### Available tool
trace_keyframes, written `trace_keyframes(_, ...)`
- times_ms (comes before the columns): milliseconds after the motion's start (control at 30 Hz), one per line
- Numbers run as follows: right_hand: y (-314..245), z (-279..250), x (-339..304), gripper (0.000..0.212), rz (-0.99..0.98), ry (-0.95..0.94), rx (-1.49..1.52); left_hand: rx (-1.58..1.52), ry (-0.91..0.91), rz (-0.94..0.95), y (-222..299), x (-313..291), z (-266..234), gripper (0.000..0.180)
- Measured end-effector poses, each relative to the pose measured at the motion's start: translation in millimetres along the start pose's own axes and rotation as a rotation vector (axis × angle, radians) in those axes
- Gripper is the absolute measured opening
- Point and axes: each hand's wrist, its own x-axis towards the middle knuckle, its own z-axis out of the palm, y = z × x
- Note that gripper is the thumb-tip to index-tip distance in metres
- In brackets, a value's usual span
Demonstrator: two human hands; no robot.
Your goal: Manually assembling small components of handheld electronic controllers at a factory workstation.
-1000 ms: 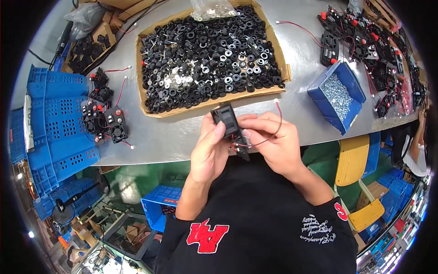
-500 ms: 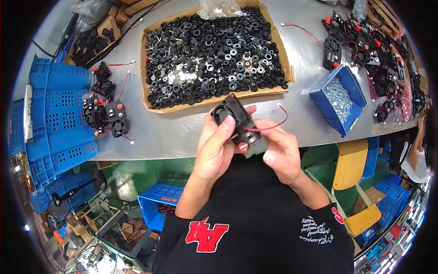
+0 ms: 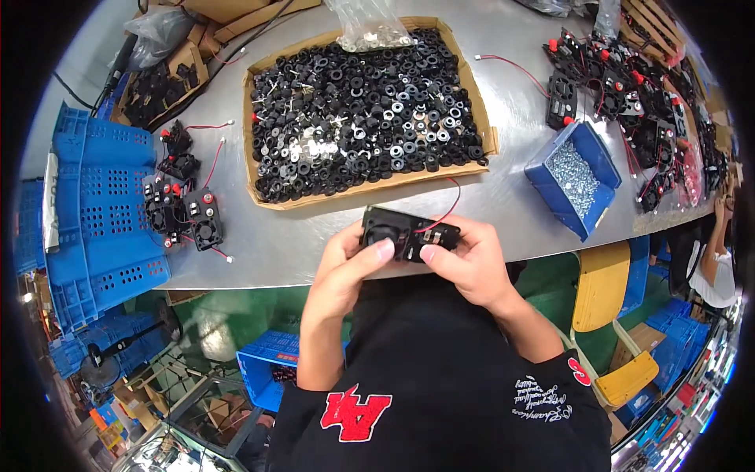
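Between my two hands, just above the table's near edge, is a black fan module (image 3: 406, 226) with a round fan at its left end and silvery contacts toward its right. A thin red wire rises from its upper side. My left hand (image 3: 346, 263) grips the fan end, thumb on the face. My right hand (image 3: 474, 263) is closed on the other end, its thumb pressed near the middle. Beyond them lies a shallow cardboard tray (image 3: 377, 180) heaped with black knobs, rings and silvery washers. A clear plastic bag (image 3: 370, 23) of flat metal pieces rests at its far edge.
A blue bin (image 3: 543, 185) of small screws stands right of the tray. Heaped fan modules (image 3: 621, 98) lie farther right. At left, more modules (image 3: 203, 220) sit beside a blue perforated crate (image 3: 110, 197). A yellow chair (image 3: 600, 287) stands beyond the table edge.
The fan module has turned from a tilted position to lying level across both hands and come lower. My right hand has moved in and now grips its right end.
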Motion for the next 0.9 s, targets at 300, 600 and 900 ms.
trace_keyframes(300,-23,14,2,0.04,-0.23,0.017,-0.488,0.186,-0.03,-0.077,23,-14,-2,0.044)
trace_keyframes(600,-43,-14,43,0.026,-0.723,0.173,-0.969,0.098,0.041,0.013,3,-14,-16,0.037)
trace_keyframes(900,-63,-26,94,0.007,-0.506,0.101,-1.561,0.054,0.237,0.056,4,-15,-15,0.037)
